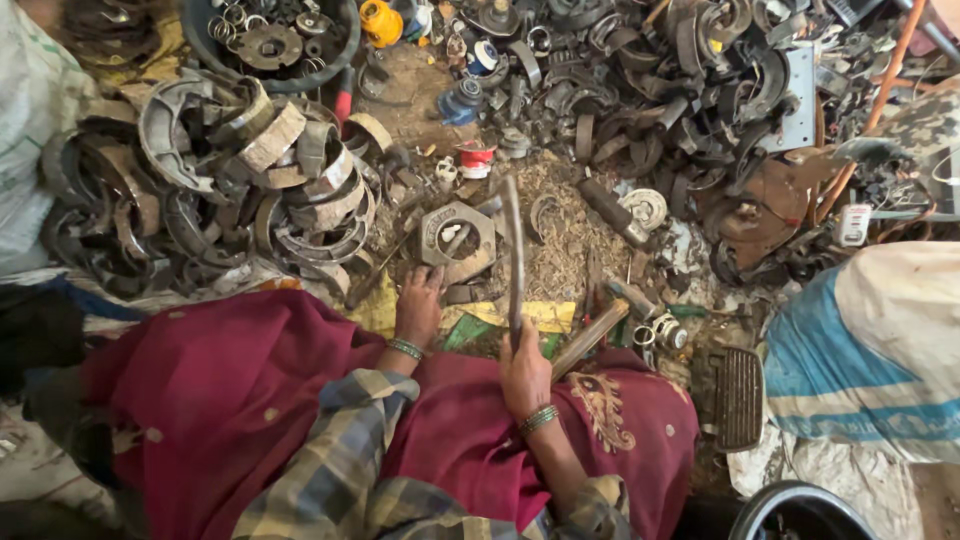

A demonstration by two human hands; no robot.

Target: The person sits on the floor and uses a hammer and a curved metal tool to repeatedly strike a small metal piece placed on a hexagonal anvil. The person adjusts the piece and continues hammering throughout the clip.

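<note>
My right hand [524,372] grips a long, slightly curved metal bar [515,250] that points away from me over the ground. My left hand [419,305] rests just below a heavy hexagonal metal block [457,241] with a small part lying in its hollow; the fingers touch its near edge. Both wrists wear green bangles. Red cloth covers my lap beneath both hands.
A heap of curved brake shoes [250,180] lies at left, and a larger pile of dark metal scrap [680,90] at the far right. A wooden-handled hammer [600,325] lies beside my right hand. A blue and white sack [870,350] sits at right, a basin of springs [270,40] at top.
</note>
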